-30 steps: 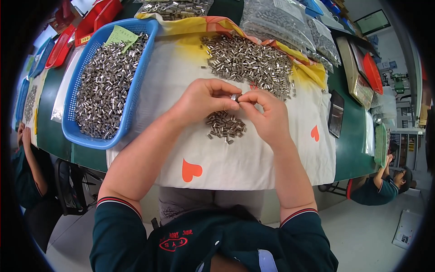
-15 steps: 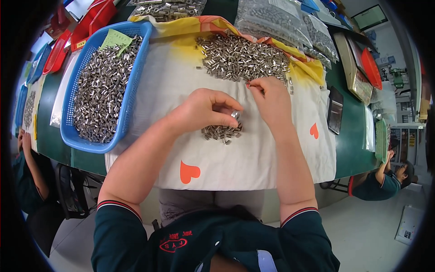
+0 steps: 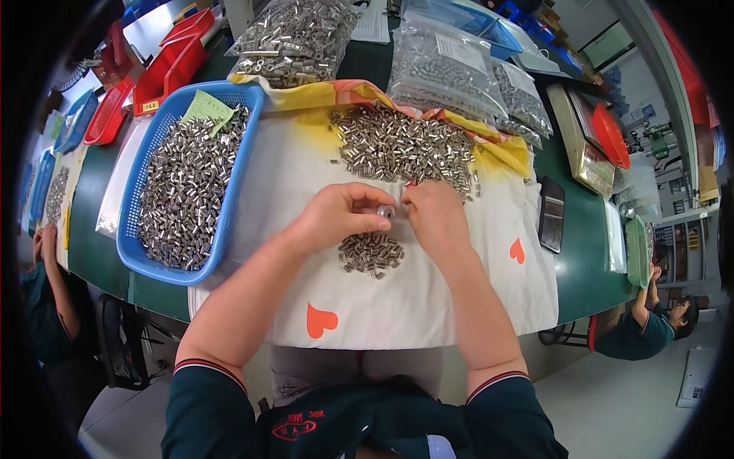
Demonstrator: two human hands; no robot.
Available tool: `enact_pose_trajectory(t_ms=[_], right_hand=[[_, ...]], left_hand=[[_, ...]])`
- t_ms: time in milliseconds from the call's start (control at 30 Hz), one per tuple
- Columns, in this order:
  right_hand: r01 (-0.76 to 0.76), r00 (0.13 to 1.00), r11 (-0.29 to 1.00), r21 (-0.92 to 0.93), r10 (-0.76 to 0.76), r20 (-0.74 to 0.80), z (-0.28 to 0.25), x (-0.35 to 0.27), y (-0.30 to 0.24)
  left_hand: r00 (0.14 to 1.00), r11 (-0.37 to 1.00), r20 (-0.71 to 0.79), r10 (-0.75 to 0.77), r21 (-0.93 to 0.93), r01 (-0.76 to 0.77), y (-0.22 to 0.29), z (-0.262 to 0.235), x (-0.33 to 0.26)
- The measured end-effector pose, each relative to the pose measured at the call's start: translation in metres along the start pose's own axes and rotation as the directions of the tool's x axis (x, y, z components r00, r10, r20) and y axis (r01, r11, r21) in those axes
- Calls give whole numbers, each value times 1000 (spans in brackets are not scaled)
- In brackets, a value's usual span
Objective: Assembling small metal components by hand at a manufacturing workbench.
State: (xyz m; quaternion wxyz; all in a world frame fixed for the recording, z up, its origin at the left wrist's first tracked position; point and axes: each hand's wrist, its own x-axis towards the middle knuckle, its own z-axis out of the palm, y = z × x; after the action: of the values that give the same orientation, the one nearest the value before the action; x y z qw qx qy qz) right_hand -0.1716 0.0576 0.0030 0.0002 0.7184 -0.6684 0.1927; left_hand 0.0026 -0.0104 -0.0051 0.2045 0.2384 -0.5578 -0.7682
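Left hand (image 3: 340, 218), centre of frame: thumb and fingers closed on one round metal piece (image 3: 385, 211).
Right hand (image 3: 434, 214), just right of it: fingers curled; grip hidden, contents cannot be told.
Small pile (image 3: 371, 254) of metal parts: below the left hand, on cloth (image 3: 428, 306).
Large pile (image 3: 405, 145): upper centre.
Basket (image 3: 160, 270), blue, filled with similar parts: left of frame.
Phone (image 3: 551, 214), dark: right of frame.

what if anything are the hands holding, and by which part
The left hand holds a small round metal piece by its outer side; whether the right hand holds anything cannot be told.
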Motion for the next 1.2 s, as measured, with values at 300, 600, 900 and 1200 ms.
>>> enact_pose_trajectory(t_ms=[300,600,900,1200], right_hand=[[-215,964,714,666,264,27,-19,-2,-16],[-264,961,603,752,227,156,-21,-6,-23],[-166,984,743,648,162,67,-23,-10,-28],[-139,982,757,639,187,-8,-23,-7,-27]], left_hand=[[997,987,-64,37,-153,-46,1,3,1],[998,1000,-68,18,25,-16,6,3,1],[997,999,-78,25,45,-22,2,4,-4],[999,999,-51,-7,48,10,8,2,0]])
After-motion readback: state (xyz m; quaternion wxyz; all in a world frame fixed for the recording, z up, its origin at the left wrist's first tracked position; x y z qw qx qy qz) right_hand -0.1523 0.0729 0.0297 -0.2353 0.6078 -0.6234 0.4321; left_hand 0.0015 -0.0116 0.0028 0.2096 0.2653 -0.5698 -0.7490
